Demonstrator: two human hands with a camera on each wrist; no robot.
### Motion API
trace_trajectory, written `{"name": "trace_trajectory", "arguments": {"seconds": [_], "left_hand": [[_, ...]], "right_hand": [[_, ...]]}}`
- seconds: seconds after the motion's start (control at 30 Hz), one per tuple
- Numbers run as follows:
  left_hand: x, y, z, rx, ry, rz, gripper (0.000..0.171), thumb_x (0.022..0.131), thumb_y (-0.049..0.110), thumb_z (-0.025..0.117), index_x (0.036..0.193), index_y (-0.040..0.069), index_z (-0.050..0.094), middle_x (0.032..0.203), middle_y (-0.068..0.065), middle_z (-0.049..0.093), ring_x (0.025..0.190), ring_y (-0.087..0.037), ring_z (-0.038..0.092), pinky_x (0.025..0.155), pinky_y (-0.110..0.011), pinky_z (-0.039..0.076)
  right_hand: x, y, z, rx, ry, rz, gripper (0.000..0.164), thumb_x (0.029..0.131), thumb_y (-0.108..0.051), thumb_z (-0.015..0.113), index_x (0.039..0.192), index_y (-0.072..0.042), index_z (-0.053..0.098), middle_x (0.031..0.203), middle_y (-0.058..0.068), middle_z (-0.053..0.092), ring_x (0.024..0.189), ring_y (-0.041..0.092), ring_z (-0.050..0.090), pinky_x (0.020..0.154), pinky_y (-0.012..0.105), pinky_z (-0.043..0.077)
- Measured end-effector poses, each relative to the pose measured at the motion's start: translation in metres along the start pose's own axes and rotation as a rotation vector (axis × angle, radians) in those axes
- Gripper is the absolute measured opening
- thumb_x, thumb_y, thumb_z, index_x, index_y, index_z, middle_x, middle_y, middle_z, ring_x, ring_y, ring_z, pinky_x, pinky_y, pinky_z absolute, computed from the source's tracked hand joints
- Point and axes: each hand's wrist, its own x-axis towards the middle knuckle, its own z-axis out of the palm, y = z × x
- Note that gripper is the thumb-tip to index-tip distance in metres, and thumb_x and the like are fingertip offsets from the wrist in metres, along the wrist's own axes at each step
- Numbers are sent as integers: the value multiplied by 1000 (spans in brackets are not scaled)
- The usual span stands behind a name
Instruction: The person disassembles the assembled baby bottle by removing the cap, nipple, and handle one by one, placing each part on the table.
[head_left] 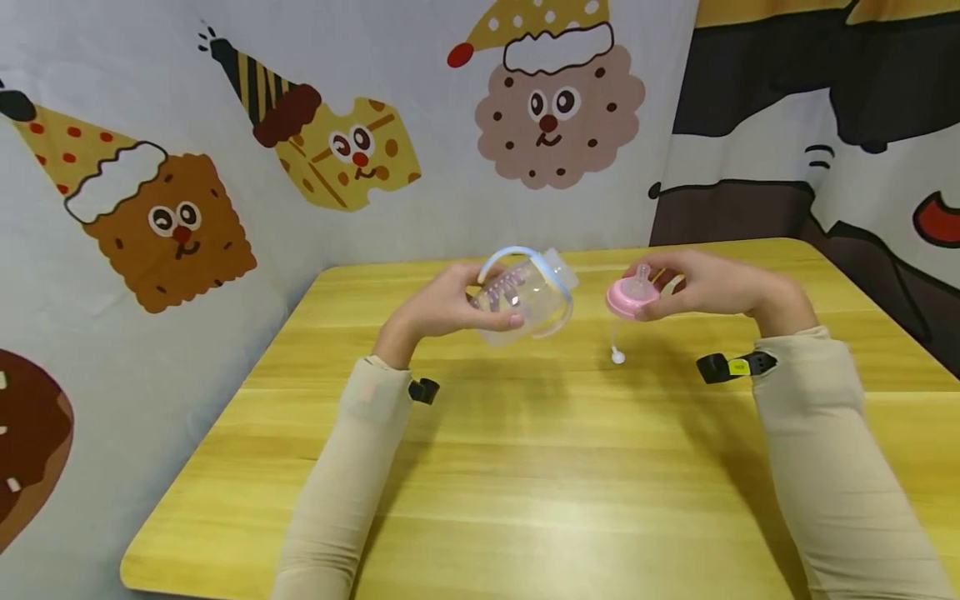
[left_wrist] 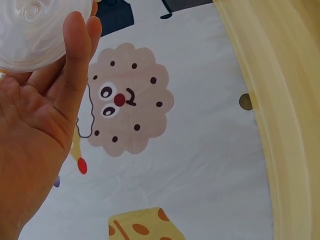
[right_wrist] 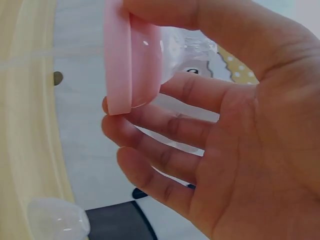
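Note:
My left hand (head_left: 457, 304) grips a clear baby bottle (head_left: 517, 296) round its lower body. The bottle tilts, its open neck facing up and right; a pale blue and white two-handled ring (head_left: 553, 273) sits below the neck. In the left wrist view, the bottle's round base (left_wrist: 30, 35) shows against the fingers. To the right, apart from the bottle, my right hand (head_left: 697, 283) pinches a pink bottle collar (right_wrist: 118, 65) with a clear teat (head_left: 642, 275) pointing up. A thin straw with a white weighted end (head_left: 617, 356) hangs beneath it. Behind the right fingers, a translucent curved edge is partly hidden.
Both hands are above a yellow wood-grain table (head_left: 525, 467). Behind and left of it hangs a white cloth (head_left: 435, 225) with cartoon biscuits. A clear rounded piece (right_wrist: 57, 220) appears low in the right wrist view; its kind I cannot tell.

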Motion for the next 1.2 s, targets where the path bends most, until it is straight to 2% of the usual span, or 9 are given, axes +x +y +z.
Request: {"name": "trace_trajectory", "arguments": {"seconds": [0.2, 0.33, 0.47, 0.57, 0.7, 0.9, 1.1, 1.2], "left_hand": [[-9, -3, -7, 19, 37, 7, 54, 86, 35, 86, 131, 11, 69, 108, -8, 73, 88, -30, 70, 76, -41, 63], [-14, -5, -4, 22, 33, 4, 53, 87, 37, 85, 129, 9, 70, 108, -10, 73, 88, -28, 70, 77, -41, 63], [-17, -3, -4, 16, 41, 10, 50, 88, 33, 85, 128, 7, 70, 108, -10, 73, 88, -27, 71, 77, -41, 63], [-18, 1, -8, 12, 58, 17, 48, 87, 32, 85, 127, 10, 70, 107, -8, 74, 88, -29, 72, 77, -40, 64], [-17, 5, -12, 12, 75, 37, 47, 86, 31, 85, 127, 11, 70, 106, -8, 74, 86, -27, 72, 76, -40, 64], [-18, 5, -14, 7, 78, 50, 47, 86, 33, 86, 126, 12, 71, 106, -8, 73, 87, -31, 72, 76, -42, 64], [-18, 5, -13, 6, 73, 58, 47, 86, 34, 86, 126, 14, 71, 105, -7, 74, 86, -27, 72, 76, -43, 64], [-17, 5, -13, 7, 72, 61, 47, 86, 33, 85, 126, 13, 70, 106, -7, 74, 86, -24, 72, 76, -43, 65]], "right_hand": [[10, 7, 3, -29, 15, 10, 46, 93, -19, 80, 134, -5, 64, 115, 7, 67, 105, 23, 57, 85, 34, 52], [13, 17, 5, -69, 2, 59, 53, 93, -28, 81, 136, -4, 63, 119, 11, 67, 104, 26, 58, 83, 37, 53], [21, 26, 1, -114, -1, 91, 58, 92, -32, 82, 138, -2, 62, 123, 15, 68, 109, 30, 59, 88, 46, 54], [29, 26, -6, -141, -12, 107, 58, 92, -32, 82, 135, 0, 62, 126, 19, 68, 112, 33, 59, 93, 52, 52], [37, 25, -13, -162, -43, 130, 65, 91, -33, 80, 139, 5, 59, 132, 26, 64, 115, 36, 59, 97, 55, 52], [51, 33, -4, -177, -52, 124, 56, 91, -30, 80, 132, 4, 61, 128, 26, 66, 113, 38, 61, 93, 54, 53], [64, 39, 7, -223, -47, 161, 71, 91, -33, 81, 140, 11, 53, 131, 32, 63, 120, 46, 56, 98, 61, 51], [69, 40, 10, -244, -61, 174, 72, 92, -32, 81, 141, 12, 52, 130, 31, 63, 118, 45, 56, 97, 60, 51]]}}
